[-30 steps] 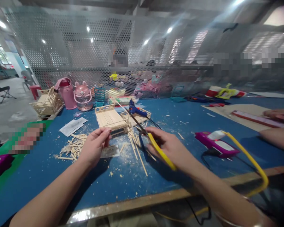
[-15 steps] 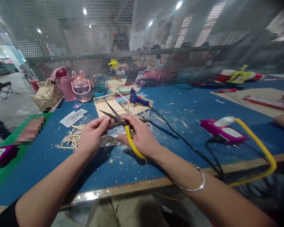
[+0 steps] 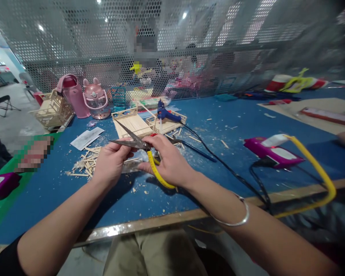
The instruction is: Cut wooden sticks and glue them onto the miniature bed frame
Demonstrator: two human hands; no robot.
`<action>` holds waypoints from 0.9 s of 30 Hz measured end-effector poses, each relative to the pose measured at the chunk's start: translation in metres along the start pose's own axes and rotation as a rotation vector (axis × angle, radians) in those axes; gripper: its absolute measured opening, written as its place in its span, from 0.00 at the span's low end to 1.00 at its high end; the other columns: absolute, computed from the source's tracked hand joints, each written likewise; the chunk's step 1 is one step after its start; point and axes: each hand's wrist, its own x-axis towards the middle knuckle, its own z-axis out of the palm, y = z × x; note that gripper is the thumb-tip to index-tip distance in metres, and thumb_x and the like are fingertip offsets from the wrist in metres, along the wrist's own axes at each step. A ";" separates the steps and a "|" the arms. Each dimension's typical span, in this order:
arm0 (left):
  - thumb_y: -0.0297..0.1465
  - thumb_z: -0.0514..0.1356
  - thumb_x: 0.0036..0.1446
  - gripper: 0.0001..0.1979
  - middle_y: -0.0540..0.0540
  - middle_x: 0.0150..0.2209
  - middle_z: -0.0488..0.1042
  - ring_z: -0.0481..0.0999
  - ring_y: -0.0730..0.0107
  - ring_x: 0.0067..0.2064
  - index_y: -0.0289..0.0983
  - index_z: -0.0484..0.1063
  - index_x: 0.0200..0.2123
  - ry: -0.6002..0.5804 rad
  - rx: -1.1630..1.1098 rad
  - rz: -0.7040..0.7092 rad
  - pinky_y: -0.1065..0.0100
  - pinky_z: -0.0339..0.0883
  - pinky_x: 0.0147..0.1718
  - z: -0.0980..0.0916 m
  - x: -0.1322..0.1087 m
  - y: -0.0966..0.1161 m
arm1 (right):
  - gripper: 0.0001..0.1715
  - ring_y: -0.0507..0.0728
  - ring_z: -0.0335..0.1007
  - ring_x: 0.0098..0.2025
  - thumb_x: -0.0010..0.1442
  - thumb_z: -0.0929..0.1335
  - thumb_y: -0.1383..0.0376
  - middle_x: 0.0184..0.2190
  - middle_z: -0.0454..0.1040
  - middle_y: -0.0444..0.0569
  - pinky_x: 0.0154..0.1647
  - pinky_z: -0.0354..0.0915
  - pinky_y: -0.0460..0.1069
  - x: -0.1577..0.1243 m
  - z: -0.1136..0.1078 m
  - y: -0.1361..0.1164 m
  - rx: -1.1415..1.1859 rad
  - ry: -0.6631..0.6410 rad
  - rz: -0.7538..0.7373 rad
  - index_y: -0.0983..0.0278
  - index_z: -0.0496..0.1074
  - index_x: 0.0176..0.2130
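Note:
Scissors (image 3: pixel 132 141) with dark blades and a yellow-covered handle are in my right hand (image 3: pixel 172 163), the fingers wrapped round the handles. The blades stand apart and point to the far left. My left hand (image 3: pixel 109 163) is closed, its thumb and fingertips pinched just under the blades; whatever they hold is too small and hidden to make out. Behind the blades lies a framework of thin wooden sticks (image 3: pixel 129 125) with a slatted floor. A blue glue gun (image 3: pixel 168 114) rests at its right side. Loose sticks (image 3: pixel 87 163) are heaped left of my left hand.
Blue-handled pliers (image 3: pixel 198 151) and a black cord lie right of my hands. A purple power strip (image 3: pixel 273 151) with a yellow cable sits further right. At the back left stand a pink bottle (image 3: pixel 74 97), a pink jar (image 3: pixel 96 101) and another wooden model (image 3: pixel 53 111). Another person's arm shows at right.
The scissor blades have shifted left, over my left fingertips, and stand slightly wider apart. Both hands keep their closed grip. The whole view has tipped slightly downward.

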 end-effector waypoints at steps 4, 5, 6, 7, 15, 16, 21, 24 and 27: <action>0.38 0.68 0.42 0.11 0.50 0.24 0.75 0.70 0.76 0.26 0.36 0.77 0.27 -0.044 -0.012 0.012 0.74 0.63 0.28 0.001 -0.001 0.001 | 0.32 0.60 0.62 0.43 0.50 0.69 0.49 0.41 0.65 0.52 0.46 0.61 0.57 0.000 0.000 0.000 -0.024 -0.007 -0.014 0.61 0.62 0.49; 0.37 0.68 0.42 0.10 0.51 0.24 0.75 0.69 0.77 0.26 0.36 0.77 0.27 -0.057 -0.015 0.013 0.75 0.63 0.28 0.002 -0.001 0.002 | 0.32 0.60 0.62 0.43 0.50 0.69 0.49 0.41 0.65 0.53 0.46 0.61 0.57 0.000 0.000 0.000 -0.035 -0.012 -0.016 0.61 0.62 0.50; 0.36 0.68 0.43 0.10 0.51 0.24 0.75 0.69 0.78 0.26 0.36 0.77 0.27 -0.064 -0.019 0.011 0.76 0.63 0.28 0.002 -0.002 0.002 | 0.33 0.60 0.61 0.43 0.50 0.69 0.48 0.41 0.64 0.53 0.46 0.61 0.57 0.000 0.000 0.000 -0.046 -0.017 -0.018 0.61 0.62 0.50; 0.36 0.68 0.43 0.10 0.51 0.24 0.74 0.69 0.78 0.26 0.36 0.77 0.27 -0.065 -0.022 0.003 0.76 0.63 0.27 0.003 -0.003 0.003 | 0.33 0.61 0.61 0.44 0.50 0.69 0.48 0.41 0.64 0.53 0.47 0.61 0.57 0.000 0.000 0.000 -0.057 -0.019 -0.019 0.61 0.62 0.50; 0.37 0.69 0.40 0.12 0.51 0.23 0.73 0.69 0.77 0.25 0.36 0.75 0.26 -0.030 -0.017 -0.024 0.76 0.63 0.25 0.007 -0.007 0.004 | 0.35 0.61 0.60 0.43 0.49 0.68 0.46 0.40 0.63 0.52 0.46 0.61 0.57 -0.001 0.000 0.000 -0.084 0.000 -0.027 0.61 0.62 0.51; 0.37 0.69 0.40 0.12 0.51 0.24 0.73 0.69 0.76 0.26 0.36 0.75 0.27 -0.014 -0.017 -0.025 0.75 0.64 0.26 0.007 -0.007 0.004 | 0.35 0.61 0.60 0.43 0.49 0.68 0.46 0.40 0.63 0.52 0.46 0.61 0.57 -0.001 0.000 0.000 -0.085 -0.004 -0.021 0.60 0.62 0.51; 0.37 0.67 0.44 0.10 0.52 0.22 0.71 0.67 0.77 0.25 0.36 0.75 0.25 -0.061 0.078 0.051 0.75 0.62 0.27 0.000 -0.005 0.006 | 0.37 0.61 0.61 0.44 0.47 0.70 0.46 0.41 0.64 0.53 0.48 0.60 0.58 0.000 -0.001 0.001 -0.086 -0.024 -0.020 0.61 0.62 0.51; 0.37 0.66 0.46 0.09 0.51 0.22 0.71 0.67 0.75 0.26 0.37 0.75 0.25 -0.107 0.165 0.121 0.75 0.61 0.28 -0.003 -0.005 0.008 | 0.37 0.60 0.61 0.44 0.47 0.70 0.46 0.41 0.64 0.52 0.48 0.60 0.58 0.000 -0.001 0.002 -0.068 -0.036 -0.021 0.60 0.62 0.51; 0.37 0.66 0.46 0.09 0.50 0.24 0.73 0.69 0.74 0.27 0.36 0.76 0.27 -0.085 0.208 0.153 0.73 0.63 0.29 -0.002 -0.005 0.009 | 0.37 0.60 0.61 0.44 0.47 0.70 0.47 0.41 0.64 0.52 0.48 0.60 0.58 0.000 -0.001 0.002 -0.049 -0.033 -0.019 0.60 0.62 0.51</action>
